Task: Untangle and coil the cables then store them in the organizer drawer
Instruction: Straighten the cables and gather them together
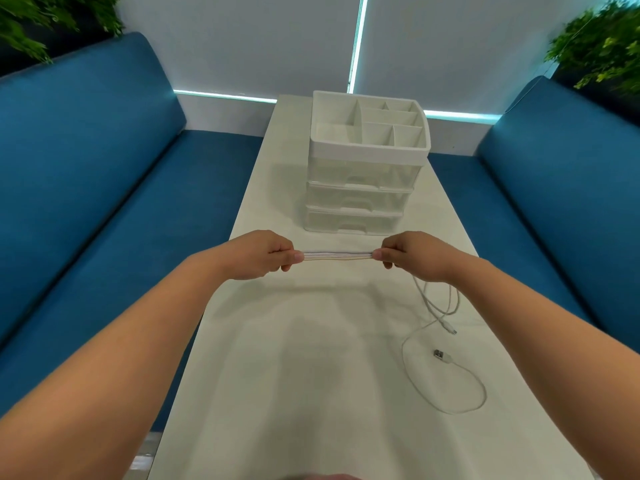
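Observation:
A folded bundle of white and pale orange cable (337,256) is stretched level between my two hands, just above the table. My left hand (266,252) pinches its left end and my right hand (412,254) pinches its right end. A second white USB cable (446,368) lies loose on the table at the right, with its plug (440,355) and a smaller connector (451,329) showing. The white organizer (367,168) stands further back in the middle of the table. Its three clear drawers are closed, and an open divided tray sits on top.
The long white table (311,375) runs away from me. Blue sofas (86,168) flank it on both sides. Green plants (602,46) sit in the far corners. White blinds cover the window behind the organizer.

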The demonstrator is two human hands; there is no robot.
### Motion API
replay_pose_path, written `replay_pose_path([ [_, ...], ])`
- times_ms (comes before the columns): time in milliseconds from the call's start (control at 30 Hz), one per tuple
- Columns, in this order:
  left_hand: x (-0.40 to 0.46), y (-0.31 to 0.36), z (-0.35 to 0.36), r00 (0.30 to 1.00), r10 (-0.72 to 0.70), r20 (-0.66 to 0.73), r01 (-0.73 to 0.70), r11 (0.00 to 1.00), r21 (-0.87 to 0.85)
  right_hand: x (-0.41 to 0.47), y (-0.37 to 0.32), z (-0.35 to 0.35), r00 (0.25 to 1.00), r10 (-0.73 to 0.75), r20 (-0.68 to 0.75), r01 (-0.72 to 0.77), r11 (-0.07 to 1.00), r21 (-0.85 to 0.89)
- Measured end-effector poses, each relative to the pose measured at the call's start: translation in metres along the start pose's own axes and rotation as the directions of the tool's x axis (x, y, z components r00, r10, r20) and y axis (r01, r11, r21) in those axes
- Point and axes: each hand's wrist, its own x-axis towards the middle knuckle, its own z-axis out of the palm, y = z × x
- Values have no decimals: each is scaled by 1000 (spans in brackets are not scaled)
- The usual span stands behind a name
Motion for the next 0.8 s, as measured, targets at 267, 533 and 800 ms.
replay_pose_path([
  [267, 6, -3, -2, 998, 38, 44, -37, 999, -9, 3, 3, 1, 999, -49, 6, 48, 992, 120],
  [533, 12, -1, 6, 987, -60, 150, 28, 978, 209, 6, -17, -7, 993, -104, 54, 102, 994, 44],
  [800, 23, 78, 29, 994, 67, -92, -104, 856, -506, 14, -58, -1, 985, -168, 39, 168, 986, 1],
])
